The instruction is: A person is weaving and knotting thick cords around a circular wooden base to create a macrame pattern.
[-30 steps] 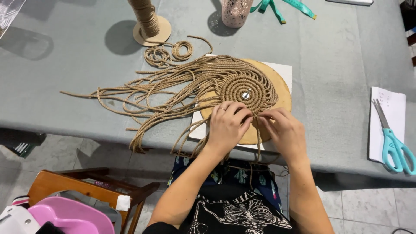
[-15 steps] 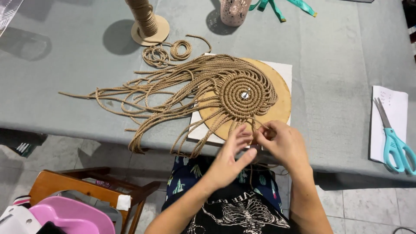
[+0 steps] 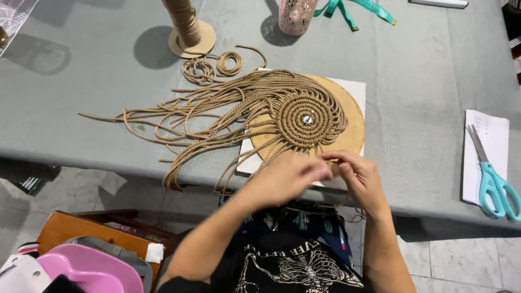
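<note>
A spiral macrame piece (image 3: 304, 116) of tan cord is pinned at its centre to a round wooden board (image 3: 355, 127), which lies on a white sheet. Long loose cords (image 3: 179, 116) fan out to the left over the grey table (image 3: 423, 81). My left hand (image 3: 287, 176) and my right hand (image 3: 355, 173) meet at the table's near edge, just below the board. Both pinch thin tan cord between fingertips. The left hand is blurred, so the exact strand is unclear.
Teal-handled scissors (image 3: 491, 179) rest on a white paper at the right. A cord spool on a round base (image 3: 187, 27) stands at the back, with small cord coils (image 3: 214, 65) beside it. A pink perforated cup (image 3: 296, 13) and teal ribbon sit further back. A wooden chair (image 3: 92, 230) is lower left.
Both hands have come off the spiral's lower edge and moved down to the table's near edge. They now meet there, pulling cord.
</note>
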